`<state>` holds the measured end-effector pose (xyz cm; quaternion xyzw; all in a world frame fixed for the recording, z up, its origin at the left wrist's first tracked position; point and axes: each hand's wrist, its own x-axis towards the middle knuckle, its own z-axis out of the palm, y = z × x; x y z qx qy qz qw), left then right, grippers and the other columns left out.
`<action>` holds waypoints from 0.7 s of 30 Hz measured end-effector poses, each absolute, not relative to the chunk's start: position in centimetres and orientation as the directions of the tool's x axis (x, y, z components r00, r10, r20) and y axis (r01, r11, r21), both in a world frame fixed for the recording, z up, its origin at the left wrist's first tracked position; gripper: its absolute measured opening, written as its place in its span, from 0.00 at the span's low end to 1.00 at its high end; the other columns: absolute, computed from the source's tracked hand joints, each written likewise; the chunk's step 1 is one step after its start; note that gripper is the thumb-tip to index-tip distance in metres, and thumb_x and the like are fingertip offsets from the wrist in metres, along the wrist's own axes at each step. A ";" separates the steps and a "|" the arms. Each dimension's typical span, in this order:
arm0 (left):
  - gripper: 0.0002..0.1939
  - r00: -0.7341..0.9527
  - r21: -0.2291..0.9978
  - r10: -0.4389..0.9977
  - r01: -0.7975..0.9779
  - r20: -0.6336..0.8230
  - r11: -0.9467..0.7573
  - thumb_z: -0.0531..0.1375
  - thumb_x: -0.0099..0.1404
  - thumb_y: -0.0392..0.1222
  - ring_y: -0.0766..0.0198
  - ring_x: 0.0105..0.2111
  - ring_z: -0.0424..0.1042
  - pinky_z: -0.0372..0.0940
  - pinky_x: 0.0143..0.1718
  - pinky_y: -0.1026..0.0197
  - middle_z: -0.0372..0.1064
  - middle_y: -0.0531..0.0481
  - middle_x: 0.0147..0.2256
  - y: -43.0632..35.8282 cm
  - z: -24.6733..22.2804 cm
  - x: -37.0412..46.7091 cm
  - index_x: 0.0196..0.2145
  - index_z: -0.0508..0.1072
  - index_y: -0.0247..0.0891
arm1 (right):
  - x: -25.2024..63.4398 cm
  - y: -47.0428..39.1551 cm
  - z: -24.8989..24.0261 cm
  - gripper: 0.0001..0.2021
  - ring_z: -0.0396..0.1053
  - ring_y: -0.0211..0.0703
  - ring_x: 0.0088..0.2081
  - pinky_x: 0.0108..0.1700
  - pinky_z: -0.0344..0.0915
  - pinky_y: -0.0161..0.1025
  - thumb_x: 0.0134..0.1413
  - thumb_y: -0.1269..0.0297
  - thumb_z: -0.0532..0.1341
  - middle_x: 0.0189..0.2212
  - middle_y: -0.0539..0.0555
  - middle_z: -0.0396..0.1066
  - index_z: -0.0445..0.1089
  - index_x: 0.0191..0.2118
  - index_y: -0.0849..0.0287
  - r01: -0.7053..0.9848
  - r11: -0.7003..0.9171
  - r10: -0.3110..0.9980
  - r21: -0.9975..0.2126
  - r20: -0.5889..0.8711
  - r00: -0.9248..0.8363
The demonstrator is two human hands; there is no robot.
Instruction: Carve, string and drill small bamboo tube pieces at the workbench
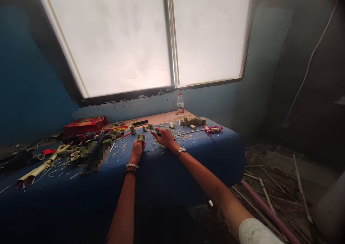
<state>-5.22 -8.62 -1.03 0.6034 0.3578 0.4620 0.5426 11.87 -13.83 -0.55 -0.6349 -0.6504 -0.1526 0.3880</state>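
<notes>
My left hand [137, 150] is closed around a short green bamboo section [141, 137], held upright above the near edge of the table. In my right hand [165, 138] is a knife [157, 132] with a greenish handle. Its thin blade points left, close to the bamboo section but seemingly apart from it. Beyond my hands stand a few short bamboo pieces [132, 129]. A row of cut bamboo sections [199, 121] stands farther right, with a paler piece [171, 125] lying nearer. Green shavings are scattered over the blue tablecloth [215, 147].
A water bottle [180, 105] stands at the back by the window. On the left are a red box [84, 124], split bamboo lengths [43, 166] and mixed tools. Pink cord [215, 129] lies at the right. Bamboo strips [269, 179] litter the floor to the right.
</notes>
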 end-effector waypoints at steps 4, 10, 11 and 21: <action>0.16 0.326 0.989 0.933 -0.063 0.150 -0.137 0.55 0.62 0.43 0.73 0.14 0.43 0.38 0.17 0.66 0.46 0.60 0.15 -8.6 -0.8 -5.0 0.20 0.54 0.42 | 11.9 -13.9 -0.4 0.21 0.77 0.47 0.37 0.34 0.52 0.36 0.72 0.45 0.54 0.34 0.57 0.80 0.75 0.45 0.56 0.940 0.150 0.715 -0.305 0.691 0.110; 0.14 0.311 0.989 0.938 -0.057 0.150 -0.139 0.54 0.63 0.41 0.72 0.14 0.43 0.38 0.17 0.66 0.47 0.60 0.14 -8.8 -0.6 -4.9 0.21 0.56 0.41 | 12.1 -13.6 -0.6 0.22 0.76 0.46 0.36 0.34 0.52 0.36 0.72 0.44 0.54 0.33 0.56 0.79 0.75 0.49 0.57 0.946 0.131 0.720 -0.297 0.684 0.115; 0.14 0.309 0.988 0.939 -0.057 0.152 -0.141 0.54 0.63 0.41 0.72 0.14 0.43 0.38 0.17 0.66 0.47 0.60 0.14 -8.9 -0.6 -4.9 0.21 0.57 0.41 | 12.1 -13.6 -0.6 0.22 0.76 0.46 0.36 0.34 0.51 0.36 0.72 0.44 0.54 0.33 0.56 0.79 0.75 0.49 0.58 0.947 0.129 0.719 -0.294 0.685 0.115; 0.15 0.308 0.989 0.940 -0.029 0.146 -0.144 0.53 0.65 0.39 0.72 0.14 0.44 0.39 0.18 0.66 0.47 0.59 0.15 -8.9 -0.6 -4.8 0.21 0.57 0.41 | 12.1 -14.0 -0.4 0.20 0.73 0.43 0.32 0.33 0.49 0.35 0.73 0.47 0.55 0.30 0.55 0.77 0.74 0.44 0.60 0.931 0.198 0.704 -0.306 0.706 0.083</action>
